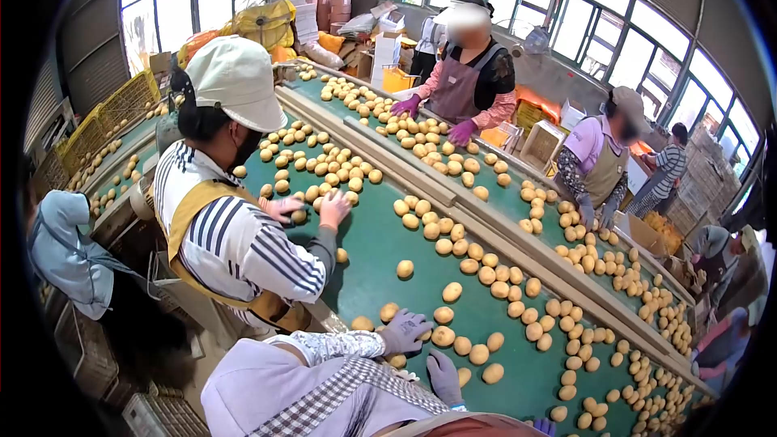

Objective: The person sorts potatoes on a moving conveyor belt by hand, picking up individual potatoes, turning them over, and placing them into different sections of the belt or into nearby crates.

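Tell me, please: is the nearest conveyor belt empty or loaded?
Partly loaded: many potatoes lie on the nearest conveyor belt, but green surface shows between them.

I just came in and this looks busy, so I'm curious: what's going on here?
Several people are handling potatoes along green conveyor belts. At the near edge, one gray-gloved hand reaches among them, the other close by. A worker in a striped shirt has both hands among potatoes; across a long divider, magenta gloves are at another group. Potatoes lie scattered along the belts.

Bright daylight from blown-out windows (630, 53), strong fisheye bending, black vignetted corners.
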Demonstrator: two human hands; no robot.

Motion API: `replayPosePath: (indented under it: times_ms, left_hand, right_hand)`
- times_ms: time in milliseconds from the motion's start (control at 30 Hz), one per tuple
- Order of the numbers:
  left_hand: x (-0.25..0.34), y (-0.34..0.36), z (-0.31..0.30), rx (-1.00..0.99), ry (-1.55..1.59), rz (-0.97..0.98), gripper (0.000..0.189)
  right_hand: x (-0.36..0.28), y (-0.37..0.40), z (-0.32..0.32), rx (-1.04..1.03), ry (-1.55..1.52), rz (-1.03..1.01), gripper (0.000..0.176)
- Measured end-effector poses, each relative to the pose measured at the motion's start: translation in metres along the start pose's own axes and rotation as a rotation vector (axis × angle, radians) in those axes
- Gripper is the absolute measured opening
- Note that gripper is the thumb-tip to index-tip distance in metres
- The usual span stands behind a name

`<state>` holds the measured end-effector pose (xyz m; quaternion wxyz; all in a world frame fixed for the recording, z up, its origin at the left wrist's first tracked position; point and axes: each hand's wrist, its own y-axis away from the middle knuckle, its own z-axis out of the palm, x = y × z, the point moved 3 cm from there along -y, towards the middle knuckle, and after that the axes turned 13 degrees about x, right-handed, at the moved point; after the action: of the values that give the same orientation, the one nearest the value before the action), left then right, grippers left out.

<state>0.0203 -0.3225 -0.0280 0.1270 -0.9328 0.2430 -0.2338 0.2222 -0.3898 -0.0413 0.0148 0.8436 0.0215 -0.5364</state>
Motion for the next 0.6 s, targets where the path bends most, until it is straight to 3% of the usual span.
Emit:
replayPosePath:
  times_ms: [167,233,300,367,467,533,567,600]
  left_hand:
    - [0.020,-0.013,0.004,-0.174,-0.070,0.220,0.048]
    - [0.020,-0.008,0.003,-0.137,-0.047,0.187,0.042]
    - [0.007,-0.004,-0.002,-0.016,-0.140,0.094,0.041]
    - [0.000,-0.006,-0.009,-0.039,-0.186,0.062,0.045]
    - [-0.019,-0.014,-0.019,-0.143,-0.117,-0.115,0.059]
    - [-0.041,-0.047,-0.028,-0.378,0.197,-0.282,0.065]
    - [-0.074,-0.077,-0.016,-0.400,0.346,-0.360,0.072]
    - [-0.067,-0.117,-0.079,-0.397,0.354,-0.610,0.073]
  right_hand:
    - [0.001,-0.001,0.009,-0.059,0.011,-0.029,0.040]
    - [-0.012,0.001,0.005,-0.076,0.000,-0.050,0.040]
    - [-0.049,0.005,-0.006,-0.065,-0.046,0.099,0.039]
    - [-0.029,0.005,-0.006,-0.037,-0.019,0.045,0.037]
    - [-0.008,0.008,-0.010,0.047,-0.011,0.070,0.037]
    - [0.008,0.005,-0.016,0.041,-0.008,0.106,0.038]
    - [0.014,0.005,-0.019,0.047,-0.010,0.151,0.039]
    - [0.023,0.005,-0.024,0.040,0.001,0.166,0.039]
